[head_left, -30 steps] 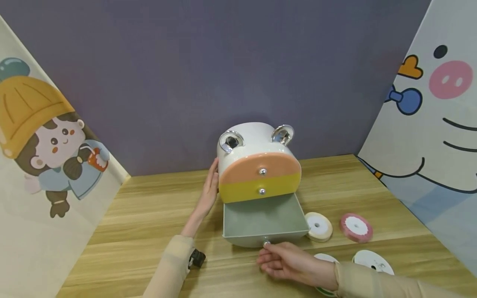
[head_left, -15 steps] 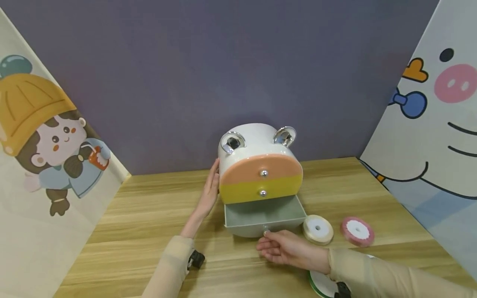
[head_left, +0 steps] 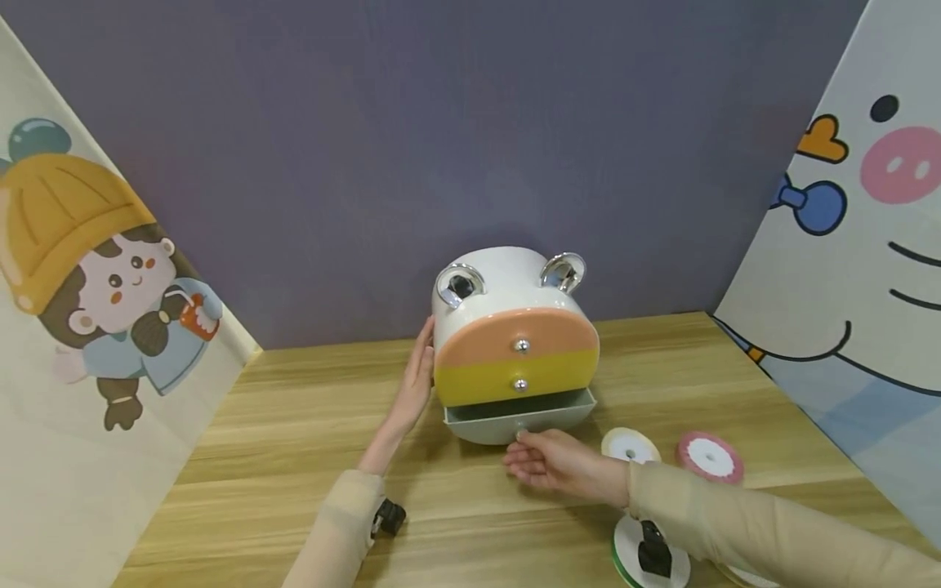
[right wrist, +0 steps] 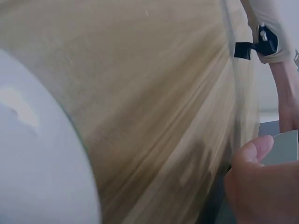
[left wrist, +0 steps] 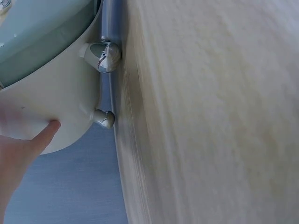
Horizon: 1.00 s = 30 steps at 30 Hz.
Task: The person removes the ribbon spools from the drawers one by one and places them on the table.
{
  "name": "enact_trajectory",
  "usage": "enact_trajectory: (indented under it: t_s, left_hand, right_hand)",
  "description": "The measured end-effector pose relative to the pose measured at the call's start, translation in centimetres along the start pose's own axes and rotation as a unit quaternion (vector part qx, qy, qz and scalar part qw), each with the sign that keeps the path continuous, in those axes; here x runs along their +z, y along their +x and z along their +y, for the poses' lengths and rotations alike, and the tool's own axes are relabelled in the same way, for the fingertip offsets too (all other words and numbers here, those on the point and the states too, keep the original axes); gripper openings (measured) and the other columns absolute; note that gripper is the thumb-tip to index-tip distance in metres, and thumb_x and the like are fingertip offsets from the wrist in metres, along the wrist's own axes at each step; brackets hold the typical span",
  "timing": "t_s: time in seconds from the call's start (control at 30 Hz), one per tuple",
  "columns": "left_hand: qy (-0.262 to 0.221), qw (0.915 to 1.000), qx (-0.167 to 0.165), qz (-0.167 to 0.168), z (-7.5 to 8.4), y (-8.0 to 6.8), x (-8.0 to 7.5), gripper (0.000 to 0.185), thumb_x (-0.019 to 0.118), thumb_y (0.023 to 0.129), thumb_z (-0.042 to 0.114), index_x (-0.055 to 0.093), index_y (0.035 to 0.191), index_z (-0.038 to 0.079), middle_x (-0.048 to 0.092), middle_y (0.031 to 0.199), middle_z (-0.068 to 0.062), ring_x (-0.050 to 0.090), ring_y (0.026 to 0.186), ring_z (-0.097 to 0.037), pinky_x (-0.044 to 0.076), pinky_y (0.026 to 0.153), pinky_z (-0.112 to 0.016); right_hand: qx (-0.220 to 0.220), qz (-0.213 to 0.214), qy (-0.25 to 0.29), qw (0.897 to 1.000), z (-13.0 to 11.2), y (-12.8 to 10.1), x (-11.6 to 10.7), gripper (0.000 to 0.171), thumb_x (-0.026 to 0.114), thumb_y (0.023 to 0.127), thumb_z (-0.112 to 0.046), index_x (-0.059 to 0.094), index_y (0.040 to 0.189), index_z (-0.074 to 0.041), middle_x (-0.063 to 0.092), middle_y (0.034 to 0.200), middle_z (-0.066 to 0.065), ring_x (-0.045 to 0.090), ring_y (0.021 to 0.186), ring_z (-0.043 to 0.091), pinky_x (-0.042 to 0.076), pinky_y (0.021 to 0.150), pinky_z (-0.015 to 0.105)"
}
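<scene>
A rounded white drawer box (head_left: pixel 506 282) with silver ears, shaped like an animal head, stands on the table. Its orange drawer (head_left: pixel 478 336) and yellow drawer (head_left: pixel 470 382) are closed, while the grey-green bottom drawer (head_left: pixel 474 429) sticks out slightly. My right hand (head_left: pixel 566 467) pinches that drawer's knob (head_left: pixel 521 432) with the thumb on it and the other fingers bent below. With fingers extended, my left hand (head_left: pixel 413 388) rests flat against the box's left side. In the left wrist view, a fingertip touches the white wall (left wrist: pixel 70 105) near two silver feet (left wrist: pixel 106 119).
Right of the box lie a cream ribbon spool (head_left: pixel 630 445) and a pink ribbon spool (head_left: pixel 710 457). A green-edged white spool (head_left: pixel 632 551) lies nearer, partly under the right forearm. Behind the box rises a dark wall (head_left: pixel 353 180); printed panels flank the table (head_left: pixel 294 425).
The bottom drawer has slid back into the box from far out to a narrow opening, my right hand moving forward with it. My left hand has stayed on the box's side.
</scene>
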<state>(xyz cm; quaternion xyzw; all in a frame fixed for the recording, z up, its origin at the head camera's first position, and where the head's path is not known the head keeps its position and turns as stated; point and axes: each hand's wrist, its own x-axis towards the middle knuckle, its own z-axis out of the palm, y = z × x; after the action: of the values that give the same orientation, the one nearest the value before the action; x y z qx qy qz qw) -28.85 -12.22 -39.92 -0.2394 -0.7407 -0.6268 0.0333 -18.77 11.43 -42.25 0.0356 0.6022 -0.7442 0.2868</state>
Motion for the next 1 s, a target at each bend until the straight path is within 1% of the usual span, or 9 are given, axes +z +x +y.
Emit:
enact_trajectory:
  t_s: [0.17, 0.23, 0.4, 0.47, 0.63, 0.73, 0.83, 0.93, 1.0]
  left_hand:
    - [-0.006, 1.0000, 0.001, 0.005, -2.2, 0.5, 0.1, 0.051, 0.023, 0.110, 0.021, 0.013, 0.161, 0.022, 0.005, 0.170, -0.004, 0.015, 0.154, -0.037, 0.030, 0.114, -0.066]
    - [-0.008, 0.9999, 0.003, 0.012, -3.1, 0.7, 0.0, 0.051, 0.022, 0.110, 0.023, 0.014, 0.160, 0.028, 0.007, 0.170, 0.001, 0.016, 0.154, -0.034, 0.031, 0.114, -0.065]
    - [-0.006, 0.9996, 0.019, 0.018, -3.6, 0.7, 0.0, 0.049, 0.024, 0.110, 0.032, 0.018, 0.159, 0.033, 0.011, 0.169, 0.005, 0.017, 0.155, -0.030, 0.032, 0.115, -0.064]
    - [-0.003, 0.9996, 0.022, 0.017, -3.6, 0.7, 0.0, 0.049, 0.024, 0.110, 0.033, 0.018, 0.159, 0.033, 0.010, 0.169, 0.005, 0.016, 0.155, -0.030, 0.030, 0.115, -0.065]
    - [0.010, 0.9997, 0.016, 0.018, -3.6, 0.8, 0.1, 0.049, 0.023, 0.111, 0.028, 0.017, 0.159, 0.032, 0.010, 0.169, 0.005, 0.015, 0.155, -0.029, 0.026, 0.119, -0.063]
    - [0.009, 0.9997, 0.012, 0.018, -3.2, 0.8, 0.2, 0.051, 0.022, 0.110, 0.021, 0.015, 0.160, 0.026, 0.008, 0.169, 0.000, 0.013, 0.156, -0.030, 0.020, 0.121, -0.062]
    - [0.011, 0.9998, 0.013, 0.013, -1.8, 0.4, 0.2, 0.052, 0.022, 0.110, 0.017, 0.013, 0.161, 0.017, 0.007, 0.169, -0.007, 0.010, 0.155, -0.034, 0.015, 0.123, -0.062]
    - [0.017, 0.9997, 0.014, 0.011, -0.4, 0.0, 0.3, 0.052, 0.022, 0.109, 0.016, 0.013, 0.160, 0.012, 0.007, 0.169, -0.012, 0.010, 0.155, -0.036, 0.013, 0.123, -0.062]
    - [0.019, 0.9996, 0.015, 0.013, -0.3, -0.1, 0.4, 0.052, 0.022, 0.109, 0.015, 0.014, 0.160, 0.012, 0.007, 0.169, -0.013, 0.010, 0.155, -0.036, 0.010, 0.124, -0.062]
  right_hand:
    - [0.006, 0.015, -0.002, 1.000, -0.3, 0.7, 0.0, 0.035, 0.039, 0.107, -0.018, 0.055, 0.118, 0.012, 0.072, 0.087, 0.000, 0.067, 0.075, 0.003, 0.058, 0.073, 0.016]
    - [0.008, 0.020, -0.005, 1.000, -0.4, 0.9, -0.1, 0.036, 0.038, 0.107, -0.018, 0.053, 0.120, 0.013, 0.072, 0.087, 0.001, 0.067, 0.075, 0.004, 0.058, 0.073, 0.016]
    - [0.006, 0.023, -0.009, 1.000, -0.7, 1.3, -0.3, 0.039, 0.036, 0.107, -0.018, 0.049, 0.123, 0.015, 0.071, 0.087, 0.001, 0.066, 0.074, 0.003, 0.058, 0.072, 0.015]
    - [0.007, 0.022, -0.013, 1.000, -0.8, 1.4, -0.4, 0.040, 0.036, 0.107, -0.019, 0.048, 0.125, 0.015, 0.072, 0.088, 0.001, 0.066, 0.074, 0.003, 0.058, 0.072, 0.015]
    - [0.007, 0.027, -0.022, 0.999, -1.0, 1.9, -0.6, 0.040, 0.037, 0.107, -0.019, 0.048, 0.126, 0.015, 0.072, 0.088, 0.001, 0.067, 0.074, 0.003, 0.058, 0.073, 0.016]
    - [0.004, 0.028, -0.021, 0.999, -1.1, 2.2, -0.6, 0.041, 0.038, 0.107, -0.019, 0.048, 0.126, 0.016, 0.072, 0.089, 0.001, 0.067, 0.074, 0.004, 0.058, 0.073, 0.016]
    - [0.002, 0.027, -0.017, 0.999, -1.1, 2.4, -0.7, 0.041, 0.039, 0.107, -0.019, 0.048, 0.126, 0.016, 0.072, 0.088, 0.001, 0.067, 0.073, 0.003, 0.058, 0.071, 0.016]
    - [0.001, 0.024, -0.017, 1.000, -1.1, 2.6, -0.8, 0.041, 0.039, 0.107, -0.019, 0.048, 0.125, 0.016, 0.072, 0.088, 0.001, 0.067, 0.073, 0.003, 0.057, 0.071, 0.015]
    - [0.001, 0.021, -0.020, 1.000, -1.1, 2.7, -0.9, 0.041, 0.038, 0.108, -0.020, 0.049, 0.125, 0.016, 0.072, 0.088, 0.000, 0.067, 0.073, 0.003, 0.057, 0.070, 0.015]
